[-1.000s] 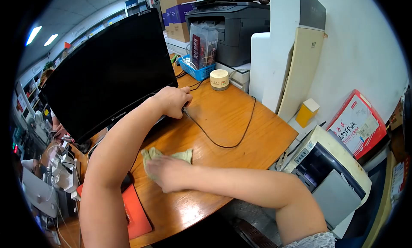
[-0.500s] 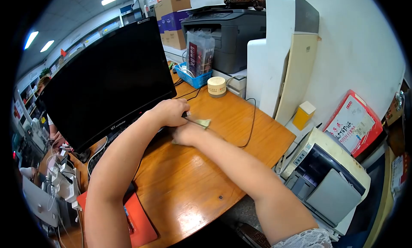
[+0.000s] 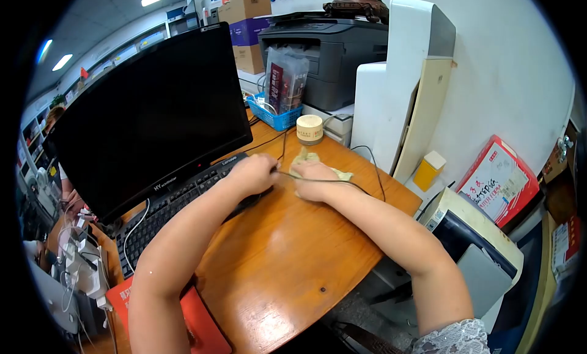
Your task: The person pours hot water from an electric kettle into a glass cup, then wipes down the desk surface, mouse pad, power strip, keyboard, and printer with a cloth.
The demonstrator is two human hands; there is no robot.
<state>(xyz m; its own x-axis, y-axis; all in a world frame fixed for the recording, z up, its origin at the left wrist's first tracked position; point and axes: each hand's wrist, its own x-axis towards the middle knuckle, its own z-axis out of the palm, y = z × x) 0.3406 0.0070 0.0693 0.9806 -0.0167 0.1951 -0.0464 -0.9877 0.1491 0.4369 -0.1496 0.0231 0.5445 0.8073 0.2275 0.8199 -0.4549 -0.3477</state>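
Note:
My left hand is closed around a thin black cable at the right end of a black keyboard. The cable runs right from the fingers, across my right wrist, and loops over the wooden desk. Pressed on the desktop, my right hand grips a pale green cloth, which shows above and to the right of the fingers. Behind the keyboard stands a black monitor with a dark screen.
A round cream tin and a blue basket stand at the desk's back, before a dark printer. A red folder lies at the near left. Another printer is at the right. Part of another person shows far left.
My right hand has moved with the cloth up and right across the desk, passing under the cable. My left hand has shifted slightly, with the cable still in it. More of the keyboard shows.

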